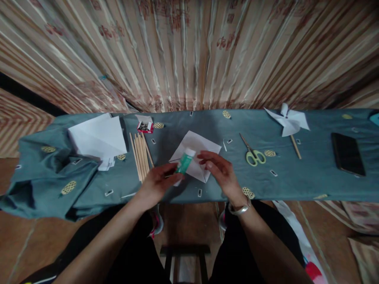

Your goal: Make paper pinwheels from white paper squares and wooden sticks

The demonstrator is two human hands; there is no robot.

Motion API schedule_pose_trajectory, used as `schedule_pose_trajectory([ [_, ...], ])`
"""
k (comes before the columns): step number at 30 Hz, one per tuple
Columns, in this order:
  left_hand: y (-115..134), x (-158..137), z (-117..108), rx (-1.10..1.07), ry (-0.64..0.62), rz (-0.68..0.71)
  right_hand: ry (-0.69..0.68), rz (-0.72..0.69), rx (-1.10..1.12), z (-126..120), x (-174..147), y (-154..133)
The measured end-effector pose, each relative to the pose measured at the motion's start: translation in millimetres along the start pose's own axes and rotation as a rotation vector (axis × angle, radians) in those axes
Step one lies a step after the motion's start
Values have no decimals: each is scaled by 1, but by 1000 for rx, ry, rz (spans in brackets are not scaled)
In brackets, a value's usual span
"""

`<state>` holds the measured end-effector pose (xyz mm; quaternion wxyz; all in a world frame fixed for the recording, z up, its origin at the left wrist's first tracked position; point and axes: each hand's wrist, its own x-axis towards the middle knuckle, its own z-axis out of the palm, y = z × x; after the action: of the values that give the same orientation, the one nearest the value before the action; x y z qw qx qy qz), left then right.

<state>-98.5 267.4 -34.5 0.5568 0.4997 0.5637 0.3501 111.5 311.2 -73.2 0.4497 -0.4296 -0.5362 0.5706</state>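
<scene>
Forearms [108, 232] slant inward — left hand [156, 182] holding green tube [185, 162].

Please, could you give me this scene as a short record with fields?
left hand: holds green-and-white tube
right hand: open, over white square paper
left side: pale wooden sticks, white paper sheets, small red box
right side: green-handled metal scissors, white paper pinwheel, black phone
surface: grey-green pineapple-print cloth

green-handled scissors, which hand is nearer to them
Right. The right hand is to the left of the scissors, not touching them; the left hand is farther left, holding a green tube.
</scene>
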Motion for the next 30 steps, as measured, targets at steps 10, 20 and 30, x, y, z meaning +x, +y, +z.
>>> schedule_pose_trajectory([
  [10,-14,28,40,-436,-194,-201,-46,392,344,-11,-5,-3],
  [20,-26,42,25,-182,-47,-37,255,292,327,-23,14,-4],
  [30,-33,63,-29,580,345,286,228,261,219,-19,24,4],
])
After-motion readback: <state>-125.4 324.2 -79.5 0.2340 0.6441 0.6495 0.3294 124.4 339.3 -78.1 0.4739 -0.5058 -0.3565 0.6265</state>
